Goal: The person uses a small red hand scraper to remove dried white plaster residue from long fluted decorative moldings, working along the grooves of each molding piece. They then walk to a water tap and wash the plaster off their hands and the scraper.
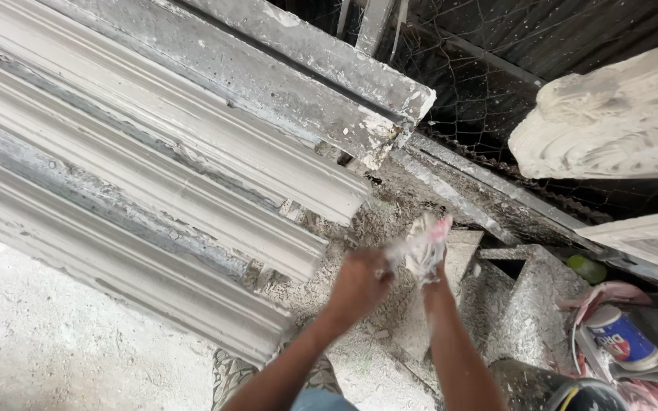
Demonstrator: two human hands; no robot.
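Both my hands meet low in the middle of the head view. My left hand [359, 280] is closed with its knuckles up, touching a plaster-caked white and pink rag [426, 245]. My right hand [434, 280] is mostly hidden behind that rag and grips it from below. The image is blurred around the fingers. Just left of my hands lie the cut ends of long white plaster cornice mouldings [154, 175], stacked side by side and running toward the upper left.
A carved plaster column piece [611, 125] lies at the upper right over wire mesh [481, 84]. A plaster-crusted block [531, 304] sits right of my arms. A blue and white cup [622, 339] and a green ball [588, 268] lie at the lower right. The floor [47, 342] is dusted with plaster.
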